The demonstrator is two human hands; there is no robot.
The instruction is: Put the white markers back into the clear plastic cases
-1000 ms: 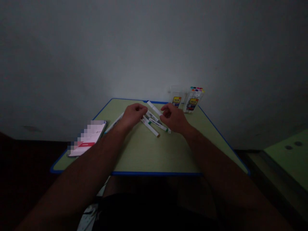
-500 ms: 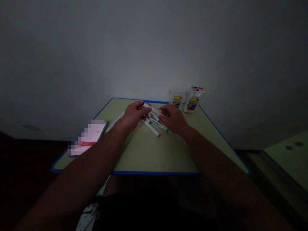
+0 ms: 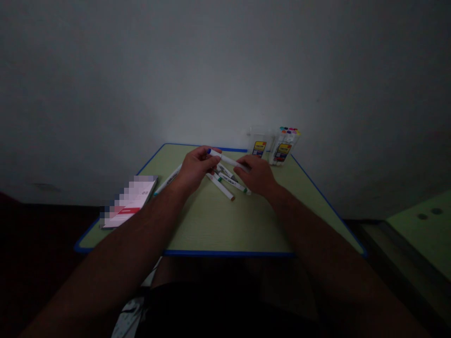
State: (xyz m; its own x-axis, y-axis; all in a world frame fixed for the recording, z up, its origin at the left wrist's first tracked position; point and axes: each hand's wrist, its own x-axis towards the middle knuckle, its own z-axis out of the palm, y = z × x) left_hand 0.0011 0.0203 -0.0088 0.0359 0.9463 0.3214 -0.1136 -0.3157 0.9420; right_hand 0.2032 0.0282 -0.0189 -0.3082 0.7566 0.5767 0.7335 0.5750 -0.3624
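A white marker with a dark blue end is held above the table, slanting down to the right. My left hand pinches it near the blue end between thumb and fingers. Closed round its other end is my right hand, which hides that tip. Beneath the hands lie several loose white markers, among them a brown-ended marker and a green-ended marker. Another white marker with a teal end lies left of my left hand, partly behind the forearm.
A clear case with a yellow label stands at the table's back right. Beside it is a second clear case filled with colourful-ended markers. A device with a bright screen lies at the left edge. The pale green table has a blue rim; a wall is behind.
My right hand's fingers have closed round the right end of the marker; before, they were more spread beside it. My left hand keeps its pinch with barely any movement.
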